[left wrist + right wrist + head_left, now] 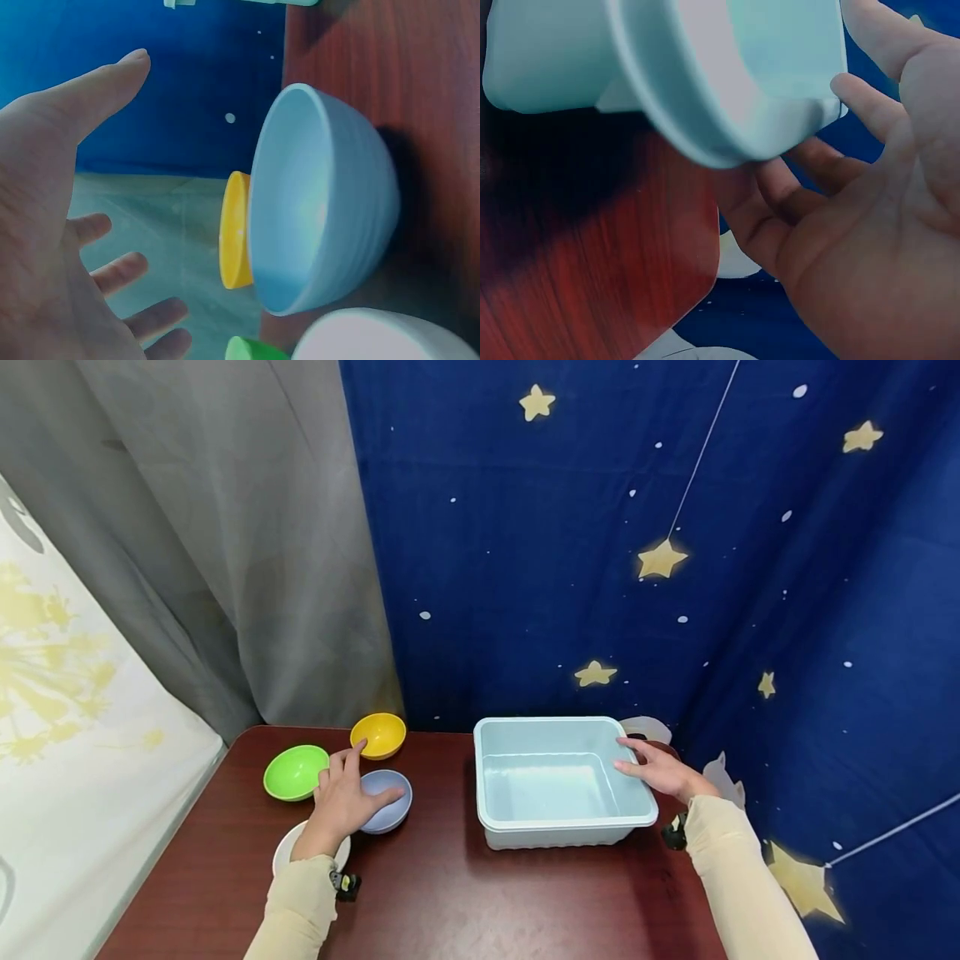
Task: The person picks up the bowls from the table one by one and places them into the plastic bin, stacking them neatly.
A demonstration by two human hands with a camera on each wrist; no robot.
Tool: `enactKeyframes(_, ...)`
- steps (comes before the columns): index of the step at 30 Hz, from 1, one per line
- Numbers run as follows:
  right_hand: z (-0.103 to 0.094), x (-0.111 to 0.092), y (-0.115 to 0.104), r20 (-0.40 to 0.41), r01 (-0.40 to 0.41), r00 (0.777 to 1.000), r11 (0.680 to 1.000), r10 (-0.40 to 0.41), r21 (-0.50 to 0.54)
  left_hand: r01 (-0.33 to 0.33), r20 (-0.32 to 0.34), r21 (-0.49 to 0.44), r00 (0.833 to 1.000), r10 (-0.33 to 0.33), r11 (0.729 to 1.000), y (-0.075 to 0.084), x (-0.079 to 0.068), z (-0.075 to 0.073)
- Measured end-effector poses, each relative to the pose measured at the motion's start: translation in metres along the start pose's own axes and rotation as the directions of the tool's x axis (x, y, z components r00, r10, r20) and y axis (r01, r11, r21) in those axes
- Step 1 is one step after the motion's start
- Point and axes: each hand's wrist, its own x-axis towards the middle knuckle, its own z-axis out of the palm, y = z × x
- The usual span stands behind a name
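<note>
Round blue bowl lay just near-right of left hand, fingers spread, empty; right hand was at pale-blue rectangular bin, grip unclear.

A dark reddish-brown desk with wood grain and a rounded rear left corner stands before a plain grey fabric curtain. Right of that hangs a deep-blue curtain printed with pale yellow stars and white dots. Farthest left, a white sheet bears a yellow dandelion-like print.
</note>
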Motion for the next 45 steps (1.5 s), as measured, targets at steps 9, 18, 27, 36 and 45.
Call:
enactKeyframes(9,0.004,-0.001,0.005,-0.047,0.028,0.999,1.000,-0.027,0.009,0.045,0.041,-0.019,0.998,-0.044,0.999,-0.007,-0.006,0.013)
enactKeyframes(18,0.005,0.000,0.021,-0.082,0.033,0.996,0.989,-0.021,0.145,0.054,0.072,0.001,0.996,-0.054,0.999,-0.011,-0.008,0.022)
enactKeyframes(27,0.007,0.004,0.028,-0.065,0.054,0.997,0.966,-0.039,0.253,0.072,0.111,0.003,0.991,-0.072,0.997,-0.010,-0.011,0.028)
enactKeyframes(36,0.009,0.003,0.031,-0.069,0.050,0.997,0.946,-0.030,0.321,0.084,0.115,-0.004,0.990,-0.083,0.996,-0.016,-0.008,0.041)
enactKeyframes(45,0.011,0.005,0.029,-0.097,0.083,0.994,0.941,-0.054,0.329,0.082,0.122,0.002,0.989,-0.082,0.997,-0.019,-0.004,0.048)
